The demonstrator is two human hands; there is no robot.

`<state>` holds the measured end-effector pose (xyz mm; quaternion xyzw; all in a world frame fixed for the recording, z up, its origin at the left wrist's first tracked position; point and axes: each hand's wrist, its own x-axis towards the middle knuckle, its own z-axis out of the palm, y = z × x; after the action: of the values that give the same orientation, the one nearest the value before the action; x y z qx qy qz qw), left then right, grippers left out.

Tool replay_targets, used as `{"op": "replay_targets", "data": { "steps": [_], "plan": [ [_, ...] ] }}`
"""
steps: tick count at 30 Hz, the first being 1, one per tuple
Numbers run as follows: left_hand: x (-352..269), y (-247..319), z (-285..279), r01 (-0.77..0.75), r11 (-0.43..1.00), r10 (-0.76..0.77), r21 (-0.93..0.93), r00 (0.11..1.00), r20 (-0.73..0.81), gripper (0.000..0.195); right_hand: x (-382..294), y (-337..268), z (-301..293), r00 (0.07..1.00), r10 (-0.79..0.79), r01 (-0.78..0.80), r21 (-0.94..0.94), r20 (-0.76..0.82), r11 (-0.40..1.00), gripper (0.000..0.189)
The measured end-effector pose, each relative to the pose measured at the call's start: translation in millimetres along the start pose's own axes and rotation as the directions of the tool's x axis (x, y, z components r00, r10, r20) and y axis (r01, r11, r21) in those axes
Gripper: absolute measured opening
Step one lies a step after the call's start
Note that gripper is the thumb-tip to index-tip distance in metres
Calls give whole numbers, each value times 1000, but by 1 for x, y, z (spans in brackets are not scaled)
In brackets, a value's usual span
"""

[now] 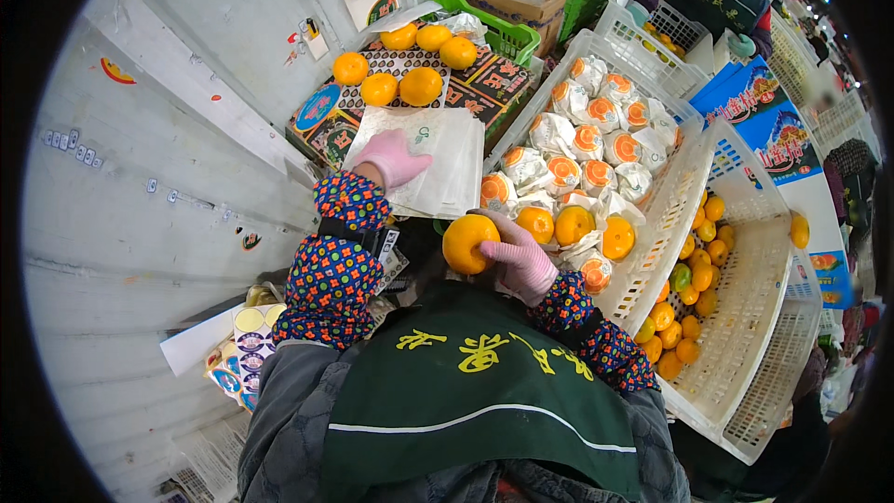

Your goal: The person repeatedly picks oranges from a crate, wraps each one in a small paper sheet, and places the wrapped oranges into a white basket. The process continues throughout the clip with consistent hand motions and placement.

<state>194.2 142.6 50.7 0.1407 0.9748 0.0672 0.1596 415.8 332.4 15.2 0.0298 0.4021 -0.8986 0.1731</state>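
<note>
My right hand [524, 258], in a pink striped glove, grips an orange citrus fruit [469, 244] in front of my apron. Flat on a stack of white wrapping paper [447, 175] lies my left hand [392, 157], gloved in pink, its thumb spread from the fingers. The stack rests on a printed cardboard box [489, 94]. Behind the paper, several unwrapped citrus fruits [420, 86] sit on the same box. To the right, a white plastic crate [670, 195] holds several paper-wrapped fruits [587, 143], and a few bare fruits [575, 226] at its near end.
A second white crate [758, 293] with loose citrus fruits [698, 276] stands at the right. Green baskets [503, 35] and a brown carton [517, 7] are at the back. A co-worker [712, 0] stands at upper right. Sticker sheets [251, 342] lie at lower left beside a pale wall [154, 237].
</note>
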Motion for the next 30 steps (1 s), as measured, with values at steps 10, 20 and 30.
{"op": "replay_targets", "data": {
  "steps": [10,20,30],
  "plan": [
    [5,40,15,163,950,-149,268,986,-71,42,5,7,14,1000,3,-2,-17,29,1000,78],
    [-25,-19,25,-225,974,228,38,952,-203,33,15,-17,30,981,-191,192,68,-16,979,65],
    [-18,-42,34,-253,966,231,-53,937,-263,24,64,-13,43,981,92,-69,134,-173,989,43]
  ]
}}
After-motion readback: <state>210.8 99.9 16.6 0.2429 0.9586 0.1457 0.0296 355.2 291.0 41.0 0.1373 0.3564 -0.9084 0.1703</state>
